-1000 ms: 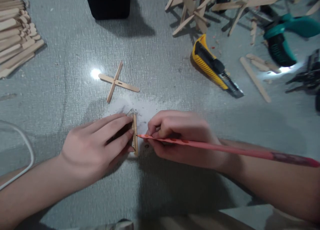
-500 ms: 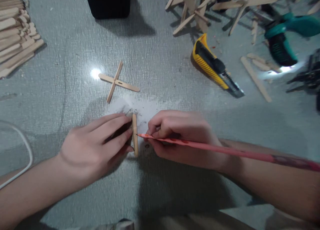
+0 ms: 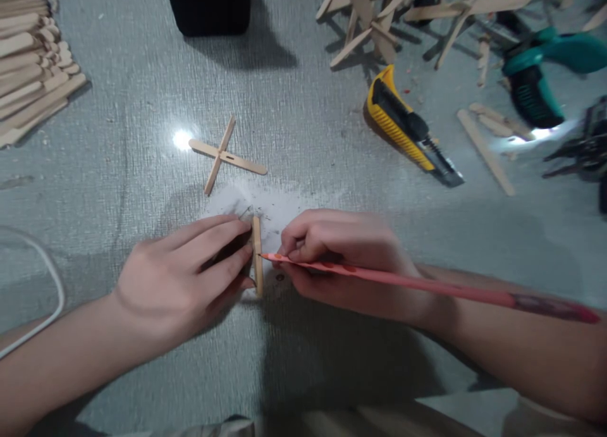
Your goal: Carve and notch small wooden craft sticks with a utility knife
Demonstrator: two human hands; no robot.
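Observation:
My left hand [image 3: 190, 272] is closed on a wooden craft stick [image 3: 257, 260], its fingertips pressing the stick's left side against the table. The stick stands roughly lengthwise before me, over a pale smudged patch. In my right hand [image 3: 336, 253] is a long red pencil [image 3: 403, 281], pinched close to its point. The pencil's tip touches the stick, or nearly so, around its middle. Beyond my left hand lie two craft sticks joined as a cross [image 3: 219, 154], one of them with a small dark slot.
A yellow utility knife [image 3: 401, 121] lies right of centre, blade out. Green-handled pliers [image 3: 535, 83] and loose sticks [image 3: 486, 152] are farther right. Crossed-stick frames [image 3: 370, 26] stand behind. A stick pile [image 3: 33, 70], black container [image 3: 208, 7] and white cable [image 3: 52, 266] are also there.
The view has shifted very slightly. Both hands, the stick and the pencil hold almost the same places.

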